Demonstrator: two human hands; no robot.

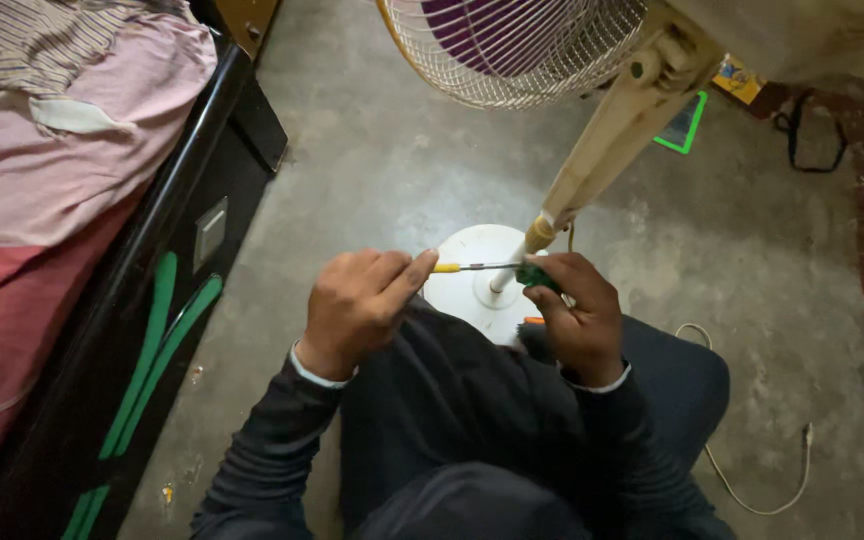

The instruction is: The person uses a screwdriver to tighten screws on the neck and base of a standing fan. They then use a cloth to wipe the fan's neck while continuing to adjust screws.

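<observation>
Left hand (357, 308) is curled, thumb and forefinger pinching the yellow tip end of a thin metal screwdriver shaft (477, 267) that runs level between both hands. Right hand (574, 315) is closed in a fist around the dark green screwdriver handle (535, 277), fingers pressed together over it; only a bit of the handle shows. Shaft sits just above the round white plastic base (467, 290) of a cream pedestal fan, crossing in front of the tilted cream fan pole (607, 150). Pole leans up and right to the wire-mesh fan guard (517, 50) with a purple blade behind it. Small orange piece (533, 320) just under the right hand, can't tell what it is. Person sits on the grey concrete floor (372, 170), dark sleeves and dark trousers, knees either side of the base. White cable (752, 490) lies on the floor to the right. Black bed frame with green stripes (167, 320) and pink bedding (42, 170) to the left.
</observation>
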